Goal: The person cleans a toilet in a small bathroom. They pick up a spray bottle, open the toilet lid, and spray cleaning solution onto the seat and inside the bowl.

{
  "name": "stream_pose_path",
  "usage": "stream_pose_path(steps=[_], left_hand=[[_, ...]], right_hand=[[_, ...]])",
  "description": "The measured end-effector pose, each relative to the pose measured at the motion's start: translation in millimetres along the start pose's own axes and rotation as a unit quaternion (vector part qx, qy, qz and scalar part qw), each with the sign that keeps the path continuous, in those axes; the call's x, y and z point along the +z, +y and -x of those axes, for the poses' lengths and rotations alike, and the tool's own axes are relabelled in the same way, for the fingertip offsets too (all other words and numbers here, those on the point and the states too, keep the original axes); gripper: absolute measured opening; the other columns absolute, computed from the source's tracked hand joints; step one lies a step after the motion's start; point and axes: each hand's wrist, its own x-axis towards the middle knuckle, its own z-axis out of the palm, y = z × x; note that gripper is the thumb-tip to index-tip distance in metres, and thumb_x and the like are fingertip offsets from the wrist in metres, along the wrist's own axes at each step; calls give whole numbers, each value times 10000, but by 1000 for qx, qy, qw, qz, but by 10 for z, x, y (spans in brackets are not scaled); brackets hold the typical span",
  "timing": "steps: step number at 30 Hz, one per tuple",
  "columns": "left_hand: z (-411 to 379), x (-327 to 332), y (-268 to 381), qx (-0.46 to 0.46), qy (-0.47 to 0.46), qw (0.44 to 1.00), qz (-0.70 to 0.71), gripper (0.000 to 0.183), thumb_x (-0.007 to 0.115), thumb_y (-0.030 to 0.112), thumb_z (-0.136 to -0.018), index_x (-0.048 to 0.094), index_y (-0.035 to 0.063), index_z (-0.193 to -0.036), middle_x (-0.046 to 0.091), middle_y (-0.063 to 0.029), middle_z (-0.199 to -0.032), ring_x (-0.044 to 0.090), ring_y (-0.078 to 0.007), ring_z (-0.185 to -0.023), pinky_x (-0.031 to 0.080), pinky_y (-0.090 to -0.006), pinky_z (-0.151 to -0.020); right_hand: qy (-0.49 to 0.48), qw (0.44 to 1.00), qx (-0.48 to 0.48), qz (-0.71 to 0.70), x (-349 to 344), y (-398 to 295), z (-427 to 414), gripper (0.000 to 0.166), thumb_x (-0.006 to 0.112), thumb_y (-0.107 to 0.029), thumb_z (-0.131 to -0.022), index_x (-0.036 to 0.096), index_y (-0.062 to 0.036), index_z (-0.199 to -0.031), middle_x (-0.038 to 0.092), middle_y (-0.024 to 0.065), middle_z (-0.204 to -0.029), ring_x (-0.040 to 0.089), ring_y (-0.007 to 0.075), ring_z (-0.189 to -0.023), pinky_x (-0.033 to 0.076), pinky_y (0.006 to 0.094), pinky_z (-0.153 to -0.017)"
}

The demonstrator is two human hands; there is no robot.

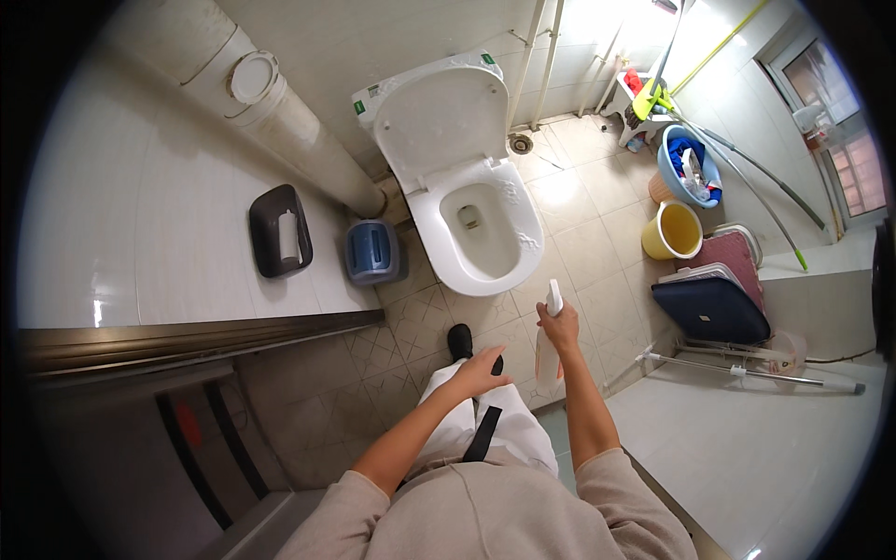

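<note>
My right hand (559,326) grips the neck of a clear spray bottle (548,364) with a white trigger head, held upright in front of my right thigh. Nothing is in my left hand (481,373), whose fingers are apart above my legs. In front of me stands a white toilet (483,276) with its lid (448,119) and seat area exposed. White foam (530,243) lies on the right side of the rim, and more foam is on the tank top behind the raised lid.
A blue-lidded bin (373,250) stands left of the toilet. To the right are a yellow bucket (665,241), a light blue basin (667,164) holding cloths, folded dark blue and pink items, and long-handled brooms. A floor drain (521,144) lies behind. A black holder (260,231) is on the left wall.
</note>
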Motion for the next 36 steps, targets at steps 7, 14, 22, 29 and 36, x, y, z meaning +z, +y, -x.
stream_pose_path(steps=[7, 14, 22, 29, 36], left_hand=[[41, 131, -160, -3, 5, 1000, 9, 810, 688, 407, -733, 375, 4, -1362, 456, -217, -1327, 485, -344, -1192, 412, -380, -979], [-82, -24, -178, 41, -29, 999, -7, 841, 731, 373, -733, 352, -14, -1377, 452, -222, -1323, 500, -319, -1186, 409, -373, -982], [-113, -234, -460, 93, 104, 990, -10, 912, 786, 346, -649, 319, 54, -1375, 476, -210, -1303, 464, -358, -1207, 399, -419, -988], [-64, -456, -578, 35, -33, 994, 94, 944, 828, 292, -564, 317, 106, -1335, 563, -164, -1186, 556, -344, -1087, 454, -412, -902], [-360, -489, -996, 12, -105, 988, 116, 840, 808, 216, -547, 397, 94, -1269, 578, -151, -1158, 568, -316, -1076, 460, -384, -893]], right_hand=[[39, 992, -119, 24, 5, -206, -395, 282, 699, -283, -741, 596, -94, -922, 649, 127, -836, 626, 344, -792, 485, 433, -653], [46, 995, -42, 83, 78, -400, -393, 267, 692, -299, -761, 604, -110, -928, 660, 99, -776, 648, 295, -751, 499, 400, -669], [36, 983, -18, -177, 528, -764, 383, 259, 724, -167, -787, 566, -8, -915, 619, 72, -716, 638, 147, -581, 496, 289, -510], [84, 969, -10, -234, 1040, -791, 953, 408, 744, -80, -758, 532, -50, -1106, 610, 42, -839, 610, 105, -679, 504, 271, -605], [71, 960, 5, -272, 1399, -364, 739, 378, 741, -65, -737, 524, -59, -1046, 612, 41, -835, 613, 139, -713, 502, 300, -648]])
